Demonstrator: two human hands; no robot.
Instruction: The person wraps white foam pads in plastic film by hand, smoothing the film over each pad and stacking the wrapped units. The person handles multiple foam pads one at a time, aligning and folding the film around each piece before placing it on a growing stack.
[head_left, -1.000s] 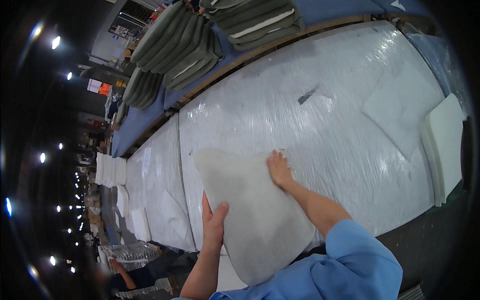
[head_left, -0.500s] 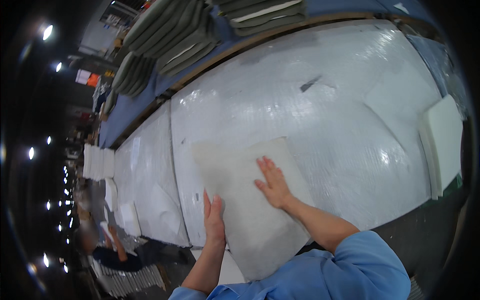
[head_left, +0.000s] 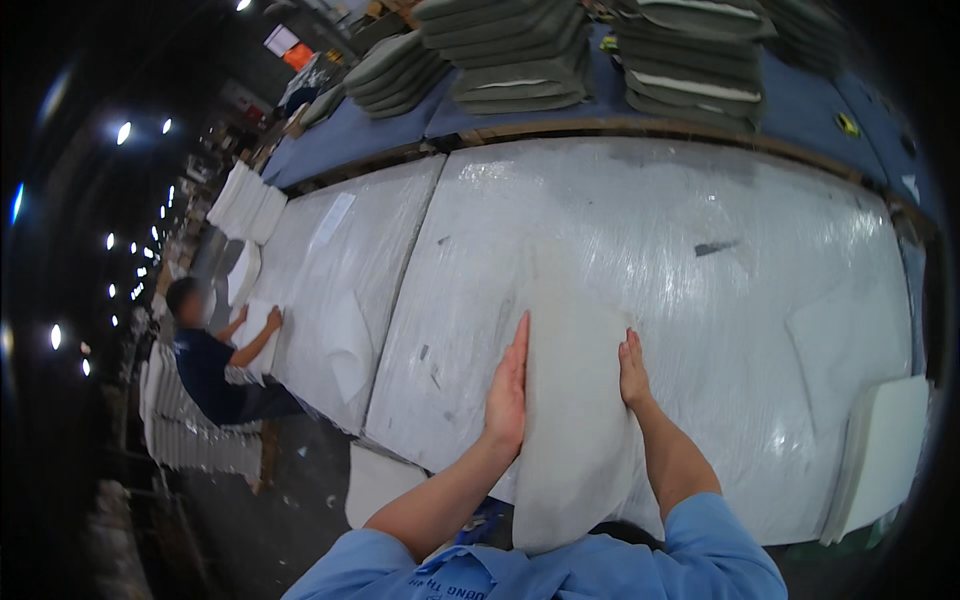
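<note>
A cream-white, soft-looking pad (head_left: 575, 410) lies lengthwise in front of me on a plastic-wrapped table top (head_left: 480, 260), its near end against my shirt. My left hand (head_left: 508, 395) is set along the pad's left edge, fingers straight and pointing away from me. Against the right edge rests my right hand (head_left: 633, 372), fingers also stretched out. The pad sits between the two palms. Neither hand curls its fingers round it. The undersides of the pad and the inner palms are hidden.
Stacks of grey-green pads (head_left: 515, 60) stand on a blue-covered table (head_left: 440, 105) along the far side. White pads (head_left: 880, 455) lean at the right edge; another white pad (head_left: 375, 485) is at the near left. A co-worker (head_left: 215, 365) handles a white piece at the left.
My right hand has moved from the pad's top face to its right edge. The pad appears narrower and straighter. My view has turned, bringing more of the left co-worker in.
</note>
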